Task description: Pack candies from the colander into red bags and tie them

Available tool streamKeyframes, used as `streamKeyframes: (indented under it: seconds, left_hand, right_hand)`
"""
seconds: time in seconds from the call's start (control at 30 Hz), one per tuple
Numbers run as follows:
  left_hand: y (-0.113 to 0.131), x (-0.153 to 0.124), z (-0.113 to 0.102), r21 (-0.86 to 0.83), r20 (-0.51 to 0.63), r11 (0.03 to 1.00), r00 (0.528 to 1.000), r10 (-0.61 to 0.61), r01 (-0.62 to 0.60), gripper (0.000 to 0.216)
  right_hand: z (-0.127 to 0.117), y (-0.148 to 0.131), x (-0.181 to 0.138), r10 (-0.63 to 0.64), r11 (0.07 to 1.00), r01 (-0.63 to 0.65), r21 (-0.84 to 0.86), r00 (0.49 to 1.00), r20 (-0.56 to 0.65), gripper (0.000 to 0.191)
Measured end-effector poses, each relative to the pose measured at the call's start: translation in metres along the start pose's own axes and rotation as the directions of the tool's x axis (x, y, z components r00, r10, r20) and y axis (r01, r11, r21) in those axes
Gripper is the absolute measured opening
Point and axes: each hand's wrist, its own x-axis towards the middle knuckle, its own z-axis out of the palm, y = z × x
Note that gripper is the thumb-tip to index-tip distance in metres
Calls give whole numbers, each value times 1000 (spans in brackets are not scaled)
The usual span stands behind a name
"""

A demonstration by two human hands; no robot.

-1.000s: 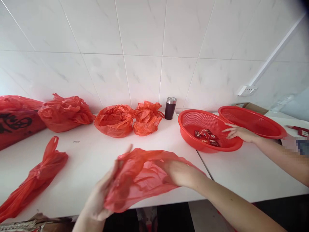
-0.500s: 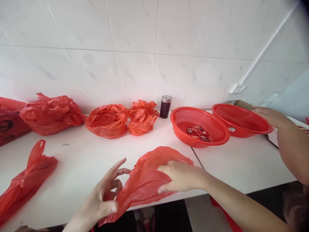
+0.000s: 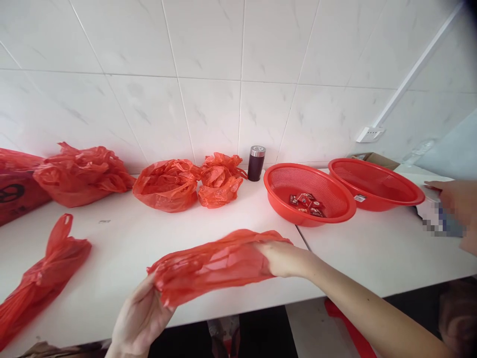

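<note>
A thin red plastic bag [image 3: 212, 266] is stretched between my two hands above the front edge of the white table [image 3: 122, 248]. My left hand [image 3: 139, 318] grips its left end, palm up, fingers closed on the film. My right hand [image 3: 281, 258] grips the right end, its fingers partly hidden inside the bag. The bag hangs in a flat, creased band just above the tabletop.
Red plastic bags lie at the left [image 3: 40, 278] and bunched along the tiled wall [image 3: 167, 184]. A dark flask [image 3: 256, 163] stands beside two red baskets; the nearer basket [image 3: 337, 211] holds small wrapped packets [image 3: 306, 204]. Another person's hand [image 3: 456, 209] is at the right edge.
My hands have moved apart and pulled the bag out into a long flat band. The other person's hand has drawn back from the baskets to the right edge.
</note>
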Motion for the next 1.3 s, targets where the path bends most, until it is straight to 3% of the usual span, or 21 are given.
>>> streamKeyframes:
  seconds: [0.07,0.2,0.27,0.33,0.4,0.47,0.5,0.57,0.63,0.7,0.8,0.87,0.93,1.03,1.13,1.2,1.3]
  left_hand:
    - [4,7,-1,-139,-34,989,998,-51,46,37]
    - [-5,18,6,-206,113,973,990,-86,108,34]
    - [-12,21,9,-204,136,972,987,-86,113,37]
    - [-16,23,9,-182,121,978,990,-76,97,39]
    - [-18,25,5,-136,107,986,991,-83,97,37]
    - [-18,27,0,-89,103,990,990,-99,108,35]
    - [-17,29,-4,-72,99,992,990,-99,106,35]
    - [-15,33,-10,-53,76,995,994,-78,82,35]
    - [-14,38,-15,-42,42,998,998,-52,54,35]
    - [-15,40,-17,-26,18,998,999,-48,49,35]
    - [-17,39,-13,10,-8,998,998,-66,66,35]
    - [-19,36,-9,40,-21,996,997,-73,74,35]
    - [-21,32,-6,70,-26,995,997,-73,75,35]
    - [-22,27,-7,115,-25,992,998,-58,60,33]
    - [-23,28,-14,164,-56,986,998,-24,33,32]
    - [-24,30,-18,196,-87,980,996,-8,25,31]
    - [-26,31,-18,232,-98,972,995,4,19,31]
  right_hand:
    - [-5,4,-5,-39,999,38,27,998,50,83]
    - [-17,12,-5,-40,990,15,137,983,179,83]
    - [-19,15,-5,-67,970,20,244,980,189,82]
    - [-19,16,-9,-119,929,80,360,989,88,73]
    - [-22,19,-17,-165,882,207,423,977,-134,56]
    - [-29,28,-26,-137,908,278,313,904,-405,43]
    - [-34,35,-29,-84,959,210,193,855,-512,42]
    - [-43,52,-34,93,986,-155,-54,799,-594,47]
    - [-48,67,-36,301,857,-474,-204,780,-548,48]
    - [-48,72,-35,417,775,-577,-256,773,-478,40]
    - [-48,67,-31,345,871,-454,-189,839,-421,38]
    - [-55,68,-25,236,965,-261,-22,901,-363,46]
    - [-68,82,-18,190,980,-156,125,920,-341,56]
    - [-86,124,-7,367,930,-354,95,899,-241,91]
    - [-86,163,2,487,873,-487,-4,873,-4,128]
    - [-76,176,6,485,874,-485,-24,869,103,136]
    - [-60,180,10,456,890,-453,-49,882,123,132]
